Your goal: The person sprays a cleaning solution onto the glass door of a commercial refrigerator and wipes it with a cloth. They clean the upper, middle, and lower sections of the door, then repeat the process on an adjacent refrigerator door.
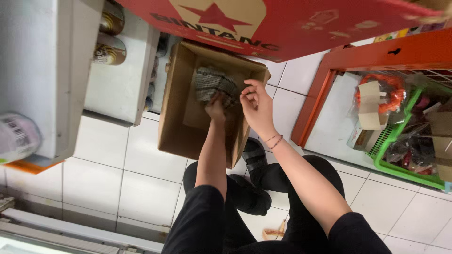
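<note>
Left hand (215, 109) reaches down into the open cardboard box (176, 122) on the white tiled floor (141, 164), fingers closed on a checked cloth (212, 82) inside. Right hand (256, 106) half-curled, fingertips at the box's right wall, holding nothing.

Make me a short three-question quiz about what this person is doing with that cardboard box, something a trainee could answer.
1. True or false: the left hand reaches down inside the cardboard box.
2. What does the left hand touch? A) a checked cloth B) a glass bottle C) a book
3. Where is the right hand: deep in the box, or up near its rim?

Key:
1. True.
2. A, the checked cloth.
3. Up near the rim, fingers curled, holding nothing that shows.
</note>
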